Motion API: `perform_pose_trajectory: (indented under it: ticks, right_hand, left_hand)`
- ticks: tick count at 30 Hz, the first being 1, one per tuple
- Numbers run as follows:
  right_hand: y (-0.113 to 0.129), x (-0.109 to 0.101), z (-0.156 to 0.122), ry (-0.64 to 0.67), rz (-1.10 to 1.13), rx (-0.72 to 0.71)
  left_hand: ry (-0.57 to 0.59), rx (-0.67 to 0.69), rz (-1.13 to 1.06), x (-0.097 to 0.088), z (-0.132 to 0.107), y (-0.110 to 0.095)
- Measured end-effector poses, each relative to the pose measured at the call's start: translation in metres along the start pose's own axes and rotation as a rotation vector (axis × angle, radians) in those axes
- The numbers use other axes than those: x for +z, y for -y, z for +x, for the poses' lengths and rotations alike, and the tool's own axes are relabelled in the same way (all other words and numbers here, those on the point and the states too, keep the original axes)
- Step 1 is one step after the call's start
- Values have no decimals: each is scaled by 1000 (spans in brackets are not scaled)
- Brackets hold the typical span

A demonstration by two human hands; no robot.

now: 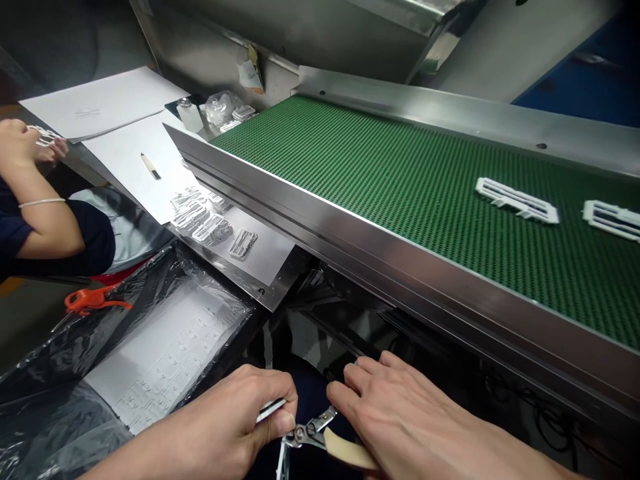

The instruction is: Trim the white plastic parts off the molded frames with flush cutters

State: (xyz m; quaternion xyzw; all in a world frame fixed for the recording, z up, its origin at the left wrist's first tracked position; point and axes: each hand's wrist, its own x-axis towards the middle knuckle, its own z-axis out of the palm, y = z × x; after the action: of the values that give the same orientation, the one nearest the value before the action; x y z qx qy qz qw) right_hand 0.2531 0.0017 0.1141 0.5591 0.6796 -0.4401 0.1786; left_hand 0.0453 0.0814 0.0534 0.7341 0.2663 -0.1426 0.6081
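Low in the picture, my left hand (pixel 263 407) is closed with a thin white plastic piece (pixel 271 411) pinched between thumb and fingers; the fist hides most of it. My right hand (pixel 393 407) is wrapped round a pair of nippers (pixel 345 449) with cream handle grips. The metal head of the nippers is right beside my left thumb, and whether the jaws touch the piece cannot be made out. Two white plastic frames (pixel 517 200) lie apart on the green conveyor belt (pixel 380 167), the farther right one cut off by the picture's edge.
Several white plastic parts (pixel 193 217) lie piled on paper left of the conveyor's metal side rail (pixel 350 247), near a small blade-like tool (pixel 150 166). A bin lined with black plastic (pixel 200 273) holds flat parts. Orange-handled cutters (pixel 90 300) hang on its edge. A co-worker's hands (pixel 23 143) hold a white part.
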Motion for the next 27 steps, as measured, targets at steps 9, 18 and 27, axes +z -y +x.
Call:
perform_pose_trajectory:
  ticks: [9, 18, 27]
  right_hand:
    - [4, -9, 6, -53, -111, 0]
    - [-41, 44, 25, -184, 353, 255]
    - [-50, 61, 15, -427, 218, 112]
  left_hand:
    - [-18, -34, -118, 8, 2, 1]
    - [-89, -32, -1066, 48, 12, 44]
    - [-154, -6, -1264, 60, 25, 48]
